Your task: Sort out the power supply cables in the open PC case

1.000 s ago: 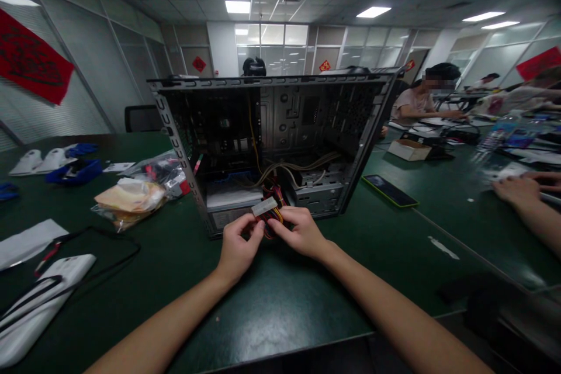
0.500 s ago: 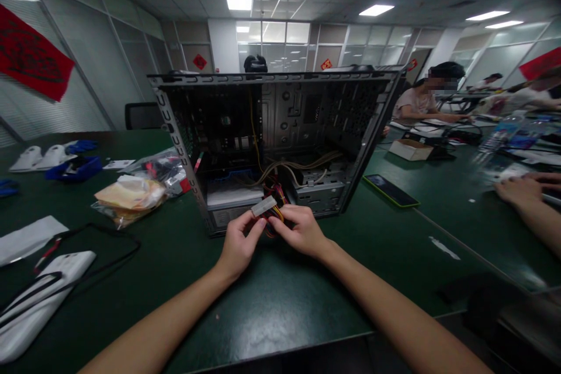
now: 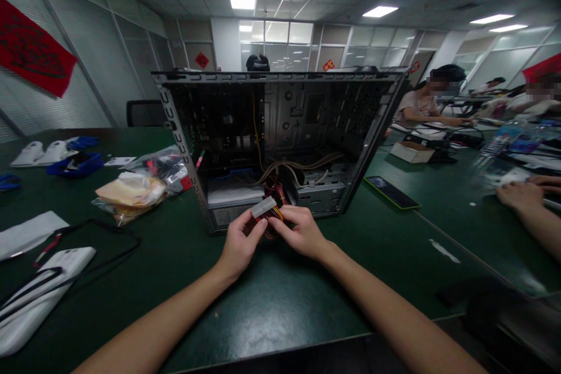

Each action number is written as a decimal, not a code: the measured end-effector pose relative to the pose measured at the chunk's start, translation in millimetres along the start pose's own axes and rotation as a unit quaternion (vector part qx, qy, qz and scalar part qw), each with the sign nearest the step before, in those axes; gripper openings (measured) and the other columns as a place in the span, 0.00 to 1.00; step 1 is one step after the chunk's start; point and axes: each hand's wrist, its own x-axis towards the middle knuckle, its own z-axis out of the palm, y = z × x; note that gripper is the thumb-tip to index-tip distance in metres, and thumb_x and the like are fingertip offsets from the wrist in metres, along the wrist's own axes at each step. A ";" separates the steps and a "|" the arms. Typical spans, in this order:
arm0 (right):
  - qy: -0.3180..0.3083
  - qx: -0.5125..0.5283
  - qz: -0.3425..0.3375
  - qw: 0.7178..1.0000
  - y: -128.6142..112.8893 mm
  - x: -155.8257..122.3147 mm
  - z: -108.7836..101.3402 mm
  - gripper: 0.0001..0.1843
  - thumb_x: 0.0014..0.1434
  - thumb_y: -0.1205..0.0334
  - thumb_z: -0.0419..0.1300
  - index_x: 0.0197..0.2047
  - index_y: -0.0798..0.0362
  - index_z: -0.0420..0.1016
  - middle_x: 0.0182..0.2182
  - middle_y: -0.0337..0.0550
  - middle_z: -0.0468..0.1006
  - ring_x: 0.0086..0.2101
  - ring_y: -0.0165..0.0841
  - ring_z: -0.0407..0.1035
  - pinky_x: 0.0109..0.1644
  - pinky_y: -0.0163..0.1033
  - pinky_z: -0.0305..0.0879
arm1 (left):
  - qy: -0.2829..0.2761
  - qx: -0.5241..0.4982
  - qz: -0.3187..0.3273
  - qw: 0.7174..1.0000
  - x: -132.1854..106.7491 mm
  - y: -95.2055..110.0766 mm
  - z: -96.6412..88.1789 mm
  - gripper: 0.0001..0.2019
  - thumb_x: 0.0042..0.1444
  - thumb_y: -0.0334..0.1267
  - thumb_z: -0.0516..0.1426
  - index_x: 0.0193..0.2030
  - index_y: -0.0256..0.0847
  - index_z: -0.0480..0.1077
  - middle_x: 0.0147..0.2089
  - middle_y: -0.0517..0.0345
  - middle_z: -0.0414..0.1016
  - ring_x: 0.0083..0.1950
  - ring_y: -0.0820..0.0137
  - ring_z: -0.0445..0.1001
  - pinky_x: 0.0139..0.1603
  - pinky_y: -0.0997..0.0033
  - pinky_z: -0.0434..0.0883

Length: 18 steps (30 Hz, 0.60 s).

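An open computer case point(image 3: 302, 193) stands in front of me with its bare side toward me. Just before its lower opening, my left hand point(image 3: 239, 242) pinches a long whitish power connector point(image 3: 263, 207) between thumb and fingers. My right hand point(image 3: 302, 231) is closed on the coloured wires point(image 3: 277, 211) running from that connector. More red and yellow wires lead back into the case. Inside, a bundle of beige cables point(image 3: 302, 165) crosses above the metal drive bay point(image 3: 319, 194). The fingertips partly hide the wires.
A phone with a green edge point(image 3: 391, 193) lies right of the case. To the left are plastic bags point(image 3: 131, 196), a blue tray point(image 3: 74, 165) and a white device with a black cord point(image 3: 48, 298). Another person's hands point(image 3: 521, 194) rest at the far right.
The view has shifted slightly. Both hands keep their hold on the connector and its wires, almost in the same place.
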 end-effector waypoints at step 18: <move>-0.007 -0.018 0.005 1.000 -0.4 0.1 1.9 0.19 0.67 0.57 0.54 0.25 0.53 0.67 0.22 0.40 0.69 0.25 0.30 0.62 0.32 0.37 0.58 | 0.006 0.048 0.021 0.999 2.2 -7.6 -2.7 0.14 0.59 0.41 0.58 0.48 0.34 0.75 0.40 0.52 0.81 0.41 0.63 0.78 0.44 0.66 0.76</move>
